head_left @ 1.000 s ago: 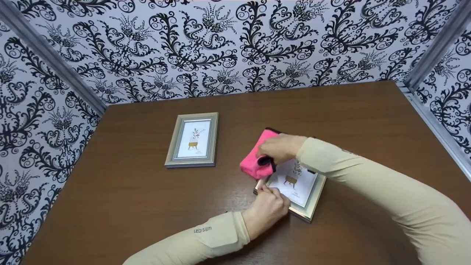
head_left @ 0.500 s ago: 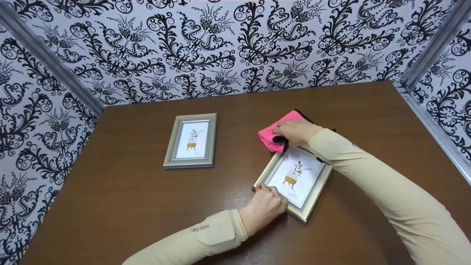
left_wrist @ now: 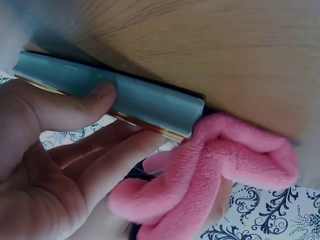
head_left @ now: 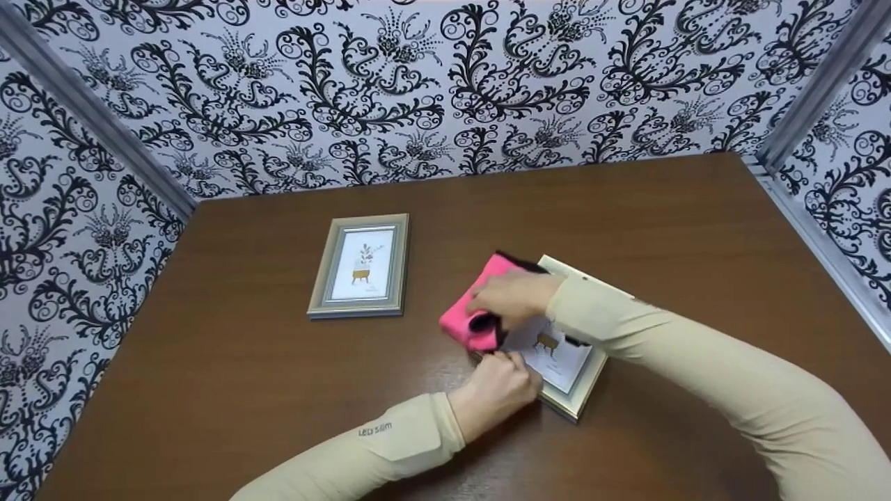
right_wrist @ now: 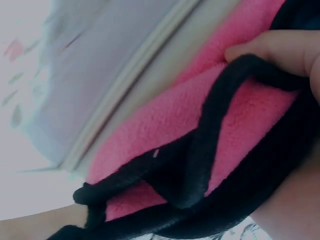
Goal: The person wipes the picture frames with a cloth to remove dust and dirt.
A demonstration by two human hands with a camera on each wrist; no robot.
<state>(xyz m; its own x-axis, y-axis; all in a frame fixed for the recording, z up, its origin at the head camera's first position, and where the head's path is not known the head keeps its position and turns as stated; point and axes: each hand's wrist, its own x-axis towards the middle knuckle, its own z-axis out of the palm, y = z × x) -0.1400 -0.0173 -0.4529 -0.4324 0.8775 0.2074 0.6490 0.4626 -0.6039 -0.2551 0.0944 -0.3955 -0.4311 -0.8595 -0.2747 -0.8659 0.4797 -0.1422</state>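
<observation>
Left hand pinches the right frame at its near edge, probably steadying it; right hand grasps cloth, perhaps bunched for grip.

Bright pink cloth, black-edged; pale gold frame at four o'clock, silvery beige frame at nine — each with a white print showing a yellow-brown pot. Brown wood-grain desk, cream sleeves; white wall with black scrollwork at twelve.
</observation>
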